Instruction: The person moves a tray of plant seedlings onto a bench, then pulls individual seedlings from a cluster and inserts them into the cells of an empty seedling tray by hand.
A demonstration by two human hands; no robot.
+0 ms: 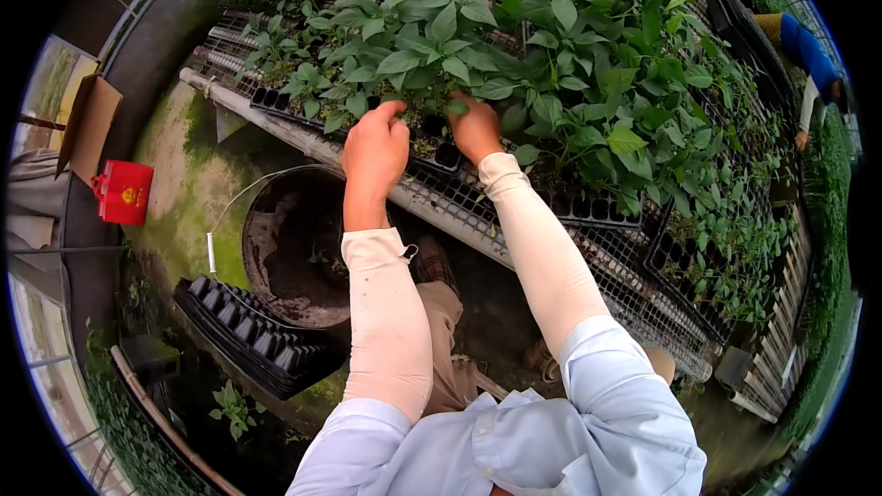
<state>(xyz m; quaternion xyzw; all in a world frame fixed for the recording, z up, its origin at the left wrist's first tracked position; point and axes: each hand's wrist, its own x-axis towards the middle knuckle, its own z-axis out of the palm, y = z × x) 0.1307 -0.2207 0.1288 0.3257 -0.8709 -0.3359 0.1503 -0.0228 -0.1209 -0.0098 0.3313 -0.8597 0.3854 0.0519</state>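
Note:
Green leafy seedlings stand in black cell trays on a wire mesh bench. At the tray's near edge, my left hand is among the lower leaves, its thumb and index finger curled close together. What lies between those fingertips is too small to tell. To its right, my right hand reaches into the foliage beside small green growth, with its fingertips partly hidden by leaves. Dark open cells show between the two hands.
Below the bench sits a dirty bucket with a wire handle. Stacked black trays lie beside it. A red box is at the left. Another person's arm shows at the far right. A pipe edges the bench.

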